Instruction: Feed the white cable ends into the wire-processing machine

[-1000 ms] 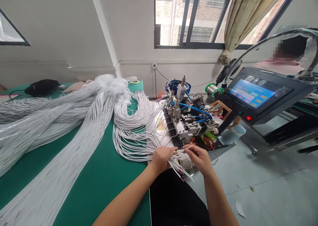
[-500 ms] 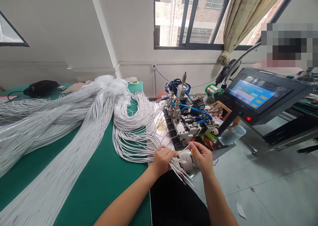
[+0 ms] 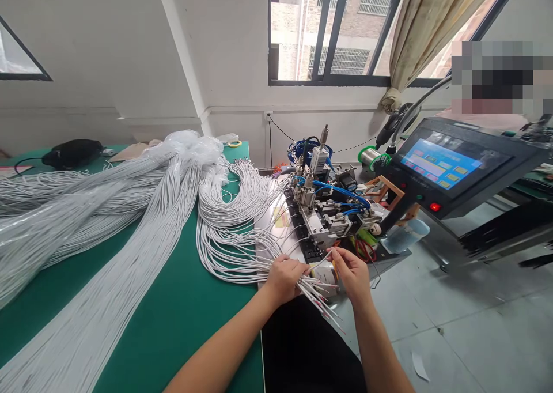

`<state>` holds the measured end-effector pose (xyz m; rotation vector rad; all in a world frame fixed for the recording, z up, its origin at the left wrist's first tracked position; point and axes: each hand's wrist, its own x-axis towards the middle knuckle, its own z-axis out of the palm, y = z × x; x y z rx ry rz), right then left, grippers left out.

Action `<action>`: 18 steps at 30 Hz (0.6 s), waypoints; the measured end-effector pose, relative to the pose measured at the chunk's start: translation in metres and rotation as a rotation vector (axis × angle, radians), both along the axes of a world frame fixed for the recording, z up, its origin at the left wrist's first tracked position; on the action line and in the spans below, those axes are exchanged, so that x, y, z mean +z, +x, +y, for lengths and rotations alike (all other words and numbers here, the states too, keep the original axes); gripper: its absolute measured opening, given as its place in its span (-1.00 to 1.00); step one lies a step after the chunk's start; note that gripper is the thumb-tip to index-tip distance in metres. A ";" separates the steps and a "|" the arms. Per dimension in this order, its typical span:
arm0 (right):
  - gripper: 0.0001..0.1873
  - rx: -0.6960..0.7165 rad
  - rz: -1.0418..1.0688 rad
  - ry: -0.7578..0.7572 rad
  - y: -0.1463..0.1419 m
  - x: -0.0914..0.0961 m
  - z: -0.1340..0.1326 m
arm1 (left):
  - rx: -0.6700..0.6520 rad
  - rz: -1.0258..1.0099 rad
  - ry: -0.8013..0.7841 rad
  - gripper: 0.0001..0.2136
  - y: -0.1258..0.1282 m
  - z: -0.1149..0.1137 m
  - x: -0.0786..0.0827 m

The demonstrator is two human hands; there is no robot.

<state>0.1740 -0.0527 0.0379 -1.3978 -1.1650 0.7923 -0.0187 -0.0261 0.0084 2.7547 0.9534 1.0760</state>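
Presently, in the head view, the left hand (image 3: 286, 279) grasps a bundle of white cables (image 3: 311, 292), its loose ends fanning out beyond the thumb, beside the near end of the machine (image 3: 317, 229). Thumb against forefinger, the right hand (image 3: 354, 275) pinches one separate white cable (image 3: 321, 261) near its end, while more cable lies looped on the green table (image 3: 181, 301) to the left.

You face a white far wall (image 3: 233, 47) with a dark-framed sliding glass window (image 3: 328, 30), bright with daylight, a beige cloth curtain (image 3: 415, 36) gathered at its right. A green-topped table (image 3: 173, 318) spreads on your left; a pale grey tiled floor (image 3: 488, 335) lies right.
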 end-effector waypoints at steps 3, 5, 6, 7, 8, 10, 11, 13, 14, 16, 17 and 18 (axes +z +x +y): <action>-0.60 -0.002 -0.002 -0.001 0.001 -0.001 0.000 | 0.001 -0.003 0.018 -0.91 0.000 0.000 0.000; -0.59 -0.001 -0.011 0.002 0.001 -0.002 0.001 | -0.002 -0.008 0.023 -0.90 0.000 0.001 0.000; -0.59 0.002 -0.015 0.004 0.002 -0.002 0.001 | -0.006 -0.007 0.021 -0.90 0.000 0.001 0.000; -0.58 0.006 -0.017 0.005 0.002 -0.002 0.001 | -0.010 -0.007 0.017 -0.90 0.000 0.001 -0.001; -0.58 0.009 -0.016 0.004 0.002 -0.001 0.001 | -0.014 -0.010 0.009 -0.90 -0.001 0.001 0.000; -0.57 0.015 -0.005 0.001 0.002 -0.001 0.001 | -0.012 -0.024 -0.005 -0.90 -0.001 0.000 0.000; -0.56 0.018 0.003 -0.001 0.002 -0.001 0.001 | -0.007 -0.033 -0.010 -0.90 -0.001 0.000 0.001; -0.57 0.026 0.018 -0.003 0.002 -0.001 0.001 | 0.004 -0.047 -0.009 -0.90 0.000 -0.001 0.002; -0.57 0.032 0.027 -0.002 0.002 -0.001 0.001 | 0.007 -0.050 -0.006 -0.90 0.000 -0.001 0.002; -0.58 0.046 0.043 -0.006 0.002 0.000 0.001 | 0.016 -0.051 0.002 -0.91 0.000 -0.001 0.003; -0.58 0.052 0.049 -0.007 0.002 0.000 0.001 | 0.022 -0.048 0.006 -0.91 0.001 -0.001 0.003; -0.57 0.057 0.054 -0.010 0.002 0.000 0.001 | 0.028 -0.044 0.010 -0.90 0.001 -0.001 0.002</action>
